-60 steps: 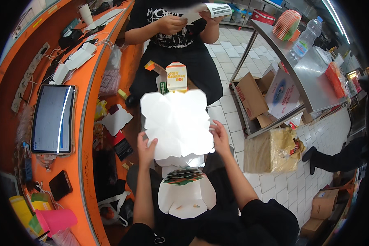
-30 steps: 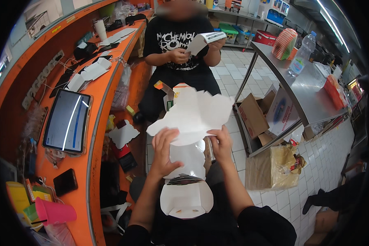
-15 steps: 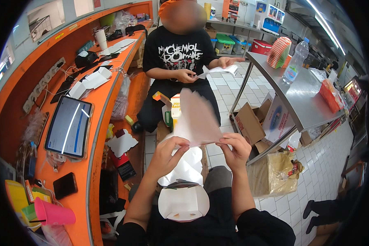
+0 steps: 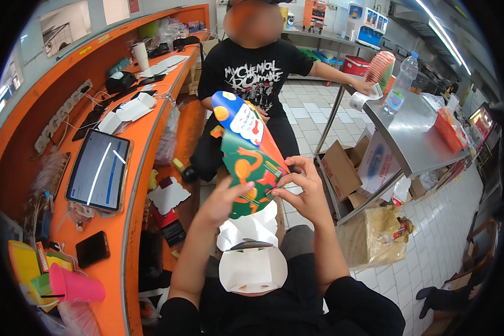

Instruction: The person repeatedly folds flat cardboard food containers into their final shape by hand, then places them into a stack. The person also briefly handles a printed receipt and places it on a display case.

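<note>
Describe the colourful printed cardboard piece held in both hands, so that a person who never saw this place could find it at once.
Start at the long orange counter on the person's left; just right of it, in the middle, the left hand and the right hand hold up the flat printed cardboard box blank. Unlike the plain white folded boxes on the lap below, it is green, orange, blue and white.

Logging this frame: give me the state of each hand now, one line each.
Left hand: closed on the lower edge of the printed carton.
Right hand: fingers pinching the same carton at its right side.
</note>
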A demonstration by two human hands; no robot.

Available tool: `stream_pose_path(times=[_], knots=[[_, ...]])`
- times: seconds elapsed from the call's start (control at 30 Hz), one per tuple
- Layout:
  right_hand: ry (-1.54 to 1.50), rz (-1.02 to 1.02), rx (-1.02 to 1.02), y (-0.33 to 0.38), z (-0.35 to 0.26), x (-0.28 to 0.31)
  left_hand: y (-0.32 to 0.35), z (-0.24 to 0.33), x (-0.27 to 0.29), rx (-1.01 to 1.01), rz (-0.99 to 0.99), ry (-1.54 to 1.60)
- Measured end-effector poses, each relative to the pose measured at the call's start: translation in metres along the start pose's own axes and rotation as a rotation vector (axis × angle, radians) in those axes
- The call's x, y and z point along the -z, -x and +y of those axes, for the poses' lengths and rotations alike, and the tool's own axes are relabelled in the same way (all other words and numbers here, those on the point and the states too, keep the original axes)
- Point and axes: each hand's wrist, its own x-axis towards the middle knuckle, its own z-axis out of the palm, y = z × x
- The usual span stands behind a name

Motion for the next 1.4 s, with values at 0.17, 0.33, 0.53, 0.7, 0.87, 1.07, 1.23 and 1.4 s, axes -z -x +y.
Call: stream_pose_path(times=[0.17,0.33,0.53,0.7,0.87,1.07,1.23,1.4], knots=[[-0.197,0.091,-0.24,0.009,-0.008,-0.019,0.006,-0.012,-0.012,-0.027,0.0,-0.295],[-0.435,0.127,-0.303,0.016,0.003,-0.019,0.013,-0.017,-0.016,-0.076,0.097,-0.146],[-0.896,-0.089,-0.156,0.017,0.014,-0.016,0.02,-0.025,-0.01,-0.09,-0.009,0.167],[-1.059,-0.159,-0.352,0.019,0.017,-0.022,0.012,-0.034,-0.005,-0.129,-0.085,0.259],[-0.63,-0.224,-0.229,0.025,0.011,-0.018,0.011,-0.027,-0.005,-0.348,0.033,0.05],[-0.356,-0.093,-0.153,0.028,0.008,-0.014,0.014,-0.011,-0.009,-0.369,0.057,-0.151],[-0.15,-0.011,0.059,0.015,0.014,-0.014,0.007,-0.01,-0.018,-0.427,0.053,-0.327],[-0.14,-0.068,0.098,0.01,0.008,-0.014,0.0,-0.017,-0.018,-0.468,0.11,-0.335]])
